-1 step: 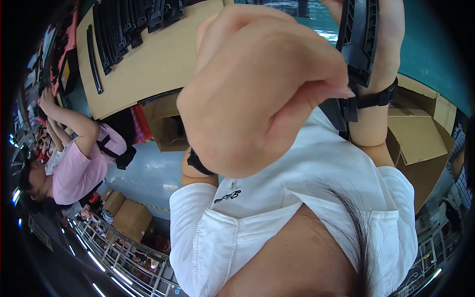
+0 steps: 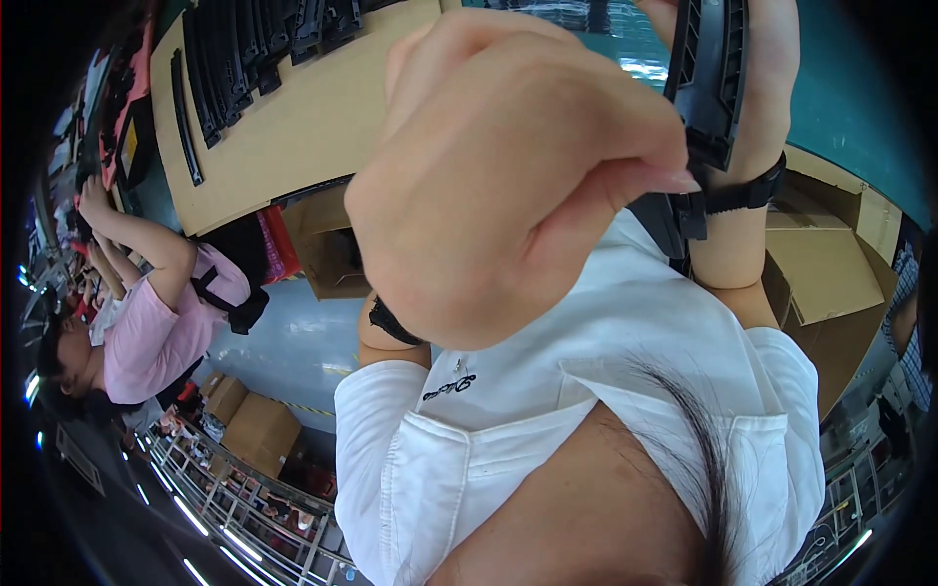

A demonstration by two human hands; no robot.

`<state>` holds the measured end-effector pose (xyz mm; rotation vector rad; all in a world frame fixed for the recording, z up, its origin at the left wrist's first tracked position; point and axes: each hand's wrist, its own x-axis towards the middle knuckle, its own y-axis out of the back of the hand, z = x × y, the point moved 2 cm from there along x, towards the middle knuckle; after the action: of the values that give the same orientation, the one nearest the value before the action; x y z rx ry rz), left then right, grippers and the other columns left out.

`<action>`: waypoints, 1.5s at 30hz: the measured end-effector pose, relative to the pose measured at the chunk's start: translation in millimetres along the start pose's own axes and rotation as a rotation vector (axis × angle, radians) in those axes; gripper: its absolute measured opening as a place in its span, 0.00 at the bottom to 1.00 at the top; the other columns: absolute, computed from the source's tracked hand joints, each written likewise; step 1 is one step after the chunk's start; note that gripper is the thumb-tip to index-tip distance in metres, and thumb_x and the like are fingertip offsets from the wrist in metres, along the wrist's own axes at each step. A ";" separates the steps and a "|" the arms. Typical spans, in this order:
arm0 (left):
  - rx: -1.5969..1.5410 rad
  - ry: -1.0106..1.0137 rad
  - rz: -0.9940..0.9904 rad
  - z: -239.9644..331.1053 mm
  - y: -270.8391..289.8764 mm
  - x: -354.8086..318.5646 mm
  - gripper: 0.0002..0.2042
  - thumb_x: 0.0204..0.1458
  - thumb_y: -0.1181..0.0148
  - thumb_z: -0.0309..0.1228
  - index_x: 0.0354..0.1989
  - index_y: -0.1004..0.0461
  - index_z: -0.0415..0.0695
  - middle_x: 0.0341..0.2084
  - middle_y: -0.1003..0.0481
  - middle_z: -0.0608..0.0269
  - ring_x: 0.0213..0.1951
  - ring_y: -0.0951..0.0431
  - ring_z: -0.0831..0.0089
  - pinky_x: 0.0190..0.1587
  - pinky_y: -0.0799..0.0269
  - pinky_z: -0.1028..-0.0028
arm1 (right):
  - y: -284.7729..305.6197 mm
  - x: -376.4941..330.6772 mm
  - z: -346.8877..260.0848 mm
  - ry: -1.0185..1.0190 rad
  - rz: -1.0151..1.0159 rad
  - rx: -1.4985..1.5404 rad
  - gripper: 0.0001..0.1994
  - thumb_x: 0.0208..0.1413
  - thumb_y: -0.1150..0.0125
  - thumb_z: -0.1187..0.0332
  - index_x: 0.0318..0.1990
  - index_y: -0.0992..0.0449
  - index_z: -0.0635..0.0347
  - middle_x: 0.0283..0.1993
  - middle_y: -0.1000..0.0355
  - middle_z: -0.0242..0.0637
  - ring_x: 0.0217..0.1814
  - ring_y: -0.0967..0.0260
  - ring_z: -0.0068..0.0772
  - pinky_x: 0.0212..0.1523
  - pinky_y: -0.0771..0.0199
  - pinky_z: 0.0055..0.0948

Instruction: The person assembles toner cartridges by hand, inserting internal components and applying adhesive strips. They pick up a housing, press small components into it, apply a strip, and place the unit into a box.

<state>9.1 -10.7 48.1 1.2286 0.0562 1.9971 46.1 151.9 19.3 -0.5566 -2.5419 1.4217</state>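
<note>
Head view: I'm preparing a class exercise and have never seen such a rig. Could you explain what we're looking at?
There is no machine here, just a person working bare-handed. A wide fisheye camera worn on the head looks down, so straight edges bend near the rim. The left hand is the big fist in the middle, close to the camera. The right hand, partly cut off at the top, holds a black part. Whether the left hand touches it too is hard to tell. Black strips lie on cardboard at the upper left.
</note>
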 end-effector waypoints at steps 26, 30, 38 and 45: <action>0.003 -0.021 -0.043 -3.4 -14.9 -11.8 0.11 0.41 0.37 0.21 0.35 0.28 0.33 0.24 0.26 0.59 0.27 0.28 0.72 0.32 0.34 0.74 | -1.6 -0.7 1.2 0.122 0.036 -0.056 0.08 0.61 0.58 0.69 0.31 0.38 0.62 0.16 0.48 0.27 0.18 0.56 0.18 0.17 0.53 0.18; -0.013 -0.004 -0.039 -5.3 -13.9 -11.5 0.11 0.42 0.37 0.22 0.34 0.28 0.33 0.24 0.26 0.60 0.27 0.28 0.73 0.32 0.34 0.75 | -0.4 0.9 1.0 0.095 0.013 -0.036 0.08 0.61 0.58 0.69 0.30 0.38 0.62 0.16 0.48 0.27 0.18 0.56 0.18 0.17 0.53 0.18; -0.043 0.034 -0.026 -6.0 -14.3 -14.1 0.09 0.45 0.39 0.23 0.34 0.28 0.33 0.24 0.26 0.61 0.27 0.29 0.74 0.31 0.35 0.76 | 1.9 2.0 0.6 0.076 -0.019 -0.041 0.09 0.61 0.59 0.69 0.30 0.39 0.62 0.16 0.49 0.26 0.18 0.57 0.18 0.17 0.53 0.18; -0.087 0.097 0.007 -9.8 -20.4 -17.6 0.08 0.47 0.40 0.25 0.34 0.28 0.34 0.24 0.26 0.61 0.26 0.29 0.75 0.31 0.35 0.77 | 4.0 1.5 2.8 0.099 0.004 -0.016 0.09 0.61 0.60 0.70 0.29 0.39 0.62 0.16 0.49 0.26 0.17 0.57 0.18 0.18 0.53 0.18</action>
<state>17.6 -4.2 21.5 1.0781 0.0127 2.0428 44.8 152.2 14.4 -0.6195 -2.4781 1.3418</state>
